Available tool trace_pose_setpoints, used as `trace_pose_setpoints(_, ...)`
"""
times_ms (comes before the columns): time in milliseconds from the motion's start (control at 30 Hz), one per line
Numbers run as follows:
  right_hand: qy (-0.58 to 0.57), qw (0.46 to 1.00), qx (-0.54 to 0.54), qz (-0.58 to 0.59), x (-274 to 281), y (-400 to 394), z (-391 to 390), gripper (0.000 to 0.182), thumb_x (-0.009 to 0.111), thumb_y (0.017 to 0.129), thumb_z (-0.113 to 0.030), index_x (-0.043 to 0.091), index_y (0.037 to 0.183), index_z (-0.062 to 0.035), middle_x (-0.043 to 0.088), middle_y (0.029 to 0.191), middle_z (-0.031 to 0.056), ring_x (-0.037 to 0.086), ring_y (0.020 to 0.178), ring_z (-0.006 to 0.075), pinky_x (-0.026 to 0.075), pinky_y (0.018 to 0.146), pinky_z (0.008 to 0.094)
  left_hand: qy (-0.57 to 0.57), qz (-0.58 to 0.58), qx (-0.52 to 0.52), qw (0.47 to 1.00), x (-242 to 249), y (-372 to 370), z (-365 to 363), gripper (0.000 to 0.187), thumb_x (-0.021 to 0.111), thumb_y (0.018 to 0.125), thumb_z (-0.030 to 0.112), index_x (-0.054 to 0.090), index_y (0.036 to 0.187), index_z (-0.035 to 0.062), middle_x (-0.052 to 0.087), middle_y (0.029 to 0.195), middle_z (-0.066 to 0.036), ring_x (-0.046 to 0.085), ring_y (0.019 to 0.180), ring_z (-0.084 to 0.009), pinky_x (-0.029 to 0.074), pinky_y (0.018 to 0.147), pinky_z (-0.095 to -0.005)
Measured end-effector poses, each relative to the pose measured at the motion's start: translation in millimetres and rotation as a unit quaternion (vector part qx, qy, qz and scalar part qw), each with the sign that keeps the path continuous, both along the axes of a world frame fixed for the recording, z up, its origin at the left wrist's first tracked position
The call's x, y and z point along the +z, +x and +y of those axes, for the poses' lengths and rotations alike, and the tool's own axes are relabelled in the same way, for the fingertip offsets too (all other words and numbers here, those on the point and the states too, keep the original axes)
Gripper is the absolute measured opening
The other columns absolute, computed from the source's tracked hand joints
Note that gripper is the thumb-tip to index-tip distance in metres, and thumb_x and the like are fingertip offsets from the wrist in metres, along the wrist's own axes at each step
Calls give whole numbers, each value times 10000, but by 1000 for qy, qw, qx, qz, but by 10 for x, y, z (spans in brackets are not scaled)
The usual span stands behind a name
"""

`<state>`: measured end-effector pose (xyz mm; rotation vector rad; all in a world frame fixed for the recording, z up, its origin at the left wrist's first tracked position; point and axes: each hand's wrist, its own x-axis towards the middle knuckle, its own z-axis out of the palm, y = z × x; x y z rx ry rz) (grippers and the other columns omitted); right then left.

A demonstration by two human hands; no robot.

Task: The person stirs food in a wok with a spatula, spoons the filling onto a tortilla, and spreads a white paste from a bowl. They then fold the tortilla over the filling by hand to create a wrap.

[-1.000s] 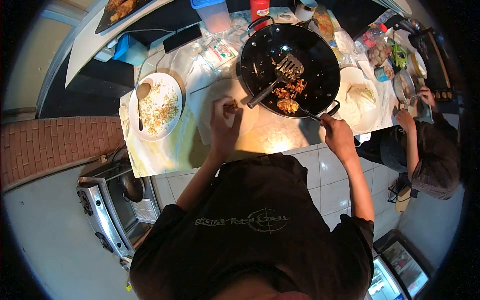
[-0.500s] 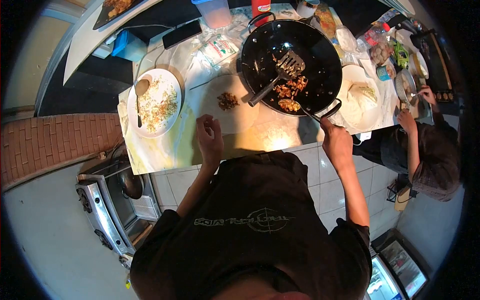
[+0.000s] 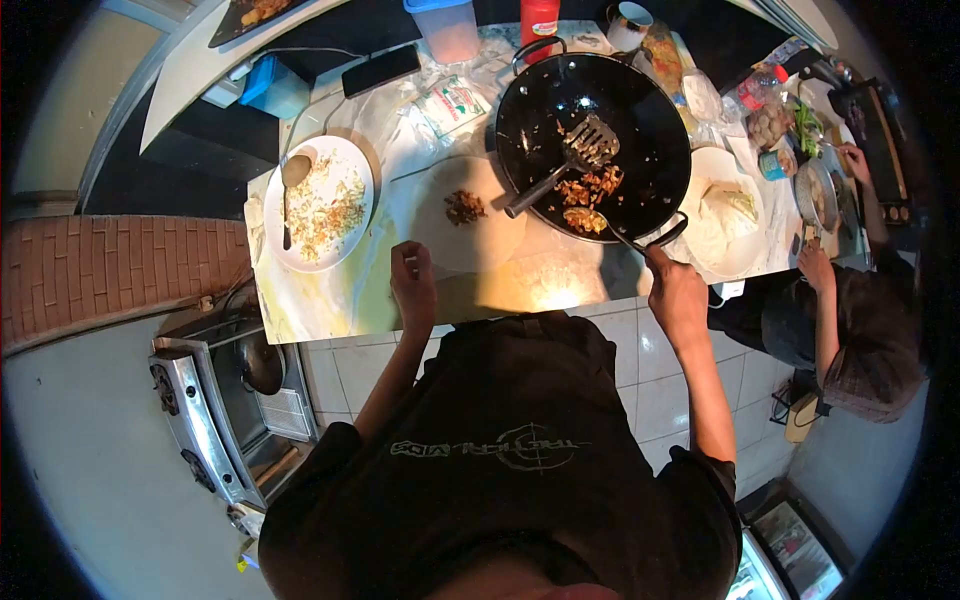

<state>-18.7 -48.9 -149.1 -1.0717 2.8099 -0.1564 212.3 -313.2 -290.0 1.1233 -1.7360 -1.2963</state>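
Note:
My right hand (image 3: 680, 297) is closed on the handle of a metal spoon (image 3: 628, 237). Its bowl sits in the black wok (image 3: 640, 130), filled with chopped brown filling (image 3: 590, 188). A slotted spatula (image 3: 568, 165) leans in the same wok, its handle over the near left rim. My left hand (image 3: 412, 285) holds nothing, fingers loosely bent above the table's front edge. Just beyond it lies a thin round pale wrapper (image 3: 490, 240) with a small heap of filling (image 3: 465, 207) on it.
A white plate (image 3: 362, 180) of chopped food with a spoon stands at the left. Right of the wok is a plate (image 3: 745, 255) of pale wrappers. A phone (image 3: 380, 70), plastic tub (image 3: 445, 35) and red bottle (image 3: 539, 25) are behind. Another person (image 3: 840, 320) works at the right.
The view has shifted slightly, so the table appears a little lower and to the right. My left hand's fingers have drawn closer together. The spoon stays in the wok, in my right hand.

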Motion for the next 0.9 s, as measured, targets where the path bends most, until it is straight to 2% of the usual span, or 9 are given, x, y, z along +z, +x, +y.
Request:
trace_pose_setpoints(133,-1,1000,-2,-1,-11,1,-2,270,617,799,-20,633,1049,-121,663,726,213,668,711,390,531,632,480,61,3,3,998,-139,66,-49,152,561,976,149,560,1050,16,573,912,-32,509,695,-95,437,628,-269)
trace_pose_setpoints(200,-1,1000,5,-1,-38,-23,7,287,617,786,-12,632,1052,-119,664,731,213,669,717,389,532,637,481,57,-5,-19,998,-198,92,-69,181,569,974,179,557,1060,20,596,935,-57,566,701,-112,462,644,-281)
trace_pose_setpoints(333,-5,1000,9,-1,-18,-4,-24,328,612,758,7,634,1062,-115,668,748,217,670,739,388,537,652,482,74,-21,-8,997,-249,140,-80,186,576,967,180,560,1057,18,606,935,-59,570,713,-113,467,658,-283)
trace_pose_setpoints(433,-3,1000,8,-3,-26,17,-37,330,612,756,10,634,1060,-115,669,751,215,670,744,391,539,656,482,39,-45,-19,998,-372,196,-62,196,573,963,183,561,1063,15,609,924,-82,595,722,-177,486,688,-325)
trace_pose_setpoints(500,-7,1000,12,1,-57,19,-30,319,612,765,3,630,1062,-114,668,750,215,669,742,392,538,655,483,-116,-83,-16,990,-406,241,9,185,549,961,157,550,1079,15,604,932,-126,614,763,-273,495,721,-379)
trace_pose_setpoints(533,-9,1000,13,2,-68,21,-33,309,612,775,-3,627,1064,-113,667,749,216,669,741,394,537,654,484,-119,-81,-13,990,-401,250,38,185,549,961,157,550,1079,15,604,932,-126,614,763,-273,495,721,-379)
trace_pose_setpoints(600,-12,1000,11,0,-72,35,-42,285,610,790,-13,624,1057,-111,665,743,217,668,737,396,537,652,485,-171,-54,-44,983,-386,268,97,193,503,975,171,537,1092,21,593,947,-163,611,831,-341,491,750,-419)
trace_pose_setpoints(700,-19,1000,13,2,-70,59,-48,238,604,815,-32,620,1040,-107,662,733,219,667,730,401,535,647,488,-141,-37,-36,989,-361,267,91,228,475,991,220,546,1097,31,584,925,-148,599,823,-281,481,729,-376)
trace_pose_setpoints(900,-22,1000,5,9,-107,97,-44,218,613,813,-36,618,1020,-102,665,732,213,665,734,406,537,657,492,-176,-47,-46,982,-382,282,84,224,462,984,213,532,1098,33,584,923,-154,598,830,-297,480,734,-394)
